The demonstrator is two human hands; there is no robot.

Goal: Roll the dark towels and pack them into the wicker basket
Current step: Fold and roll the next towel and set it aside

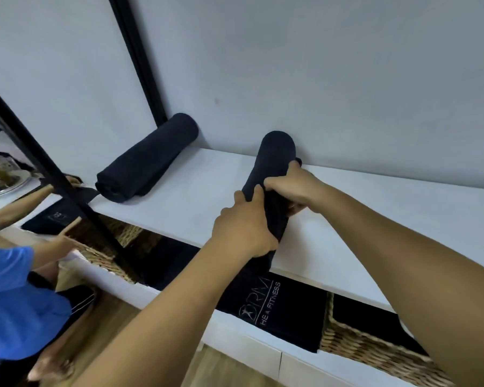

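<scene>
Head view. The towel's (277, 152) lower end is covered by both hands; its top touches the wall (319, 79). The left hand (242, 230) grips it at the shelf (375, 208) edge, and the right hand (291, 188) grips it just above, fingers curled round. The basket (375, 350) under the shelf, partly cut off by the right arm, is dark inside; its contents are unclear. A printed towel (285, 308) lies beside it. A finished roll (148, 160) lies to the left, near a mirror (11, 191).

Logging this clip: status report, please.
Both gripping: left hand, right hand on part-rolled dark towel, atop white shelf. Apart, a finished roll. Below, wicker basket; path unobstructed.
</scene>
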